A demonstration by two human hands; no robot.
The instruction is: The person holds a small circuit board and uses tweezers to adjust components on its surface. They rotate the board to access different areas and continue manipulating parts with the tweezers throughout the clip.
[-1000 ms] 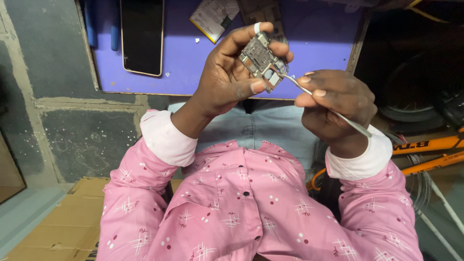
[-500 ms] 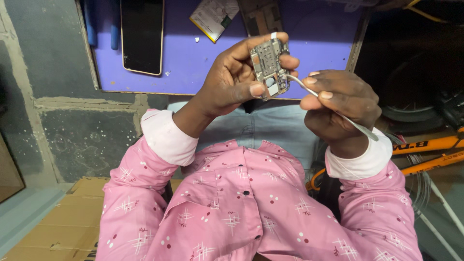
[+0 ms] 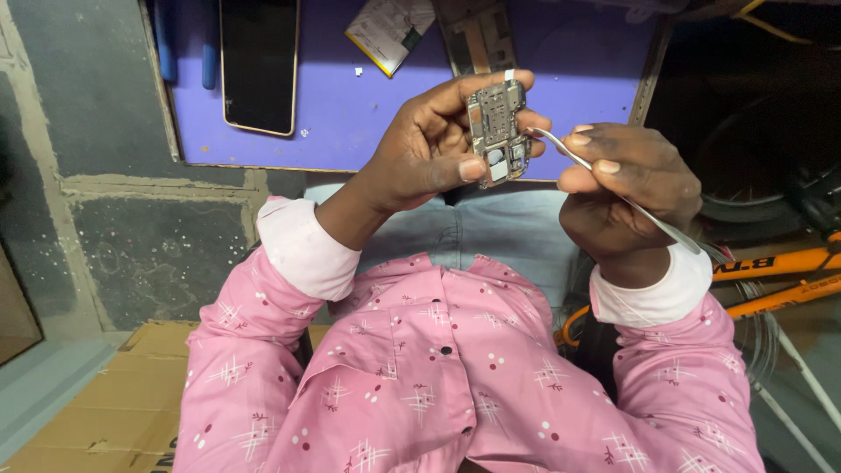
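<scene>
Circuit board [image 3: 497,131] held upright in left hand [image 3: 429,153], fingers clamped on its edges, above the near edge of purple surface [image 3: 350,105]. Right hand [image 3: 626,188] pinches metal tweezers [image 3: 613,188], tip touching board's right side. Phone [image 3: 258,61] lies far left.

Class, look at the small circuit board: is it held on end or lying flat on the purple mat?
On end. The left hand grips the circuit board above the purple mat; tweezers in the right hand meet its edge.

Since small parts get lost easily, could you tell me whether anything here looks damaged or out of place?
Nothing stands out. The left hand holds the circuit board upright, the right hand touches tweezers to its edge, and the phone lies flat.
</scene>
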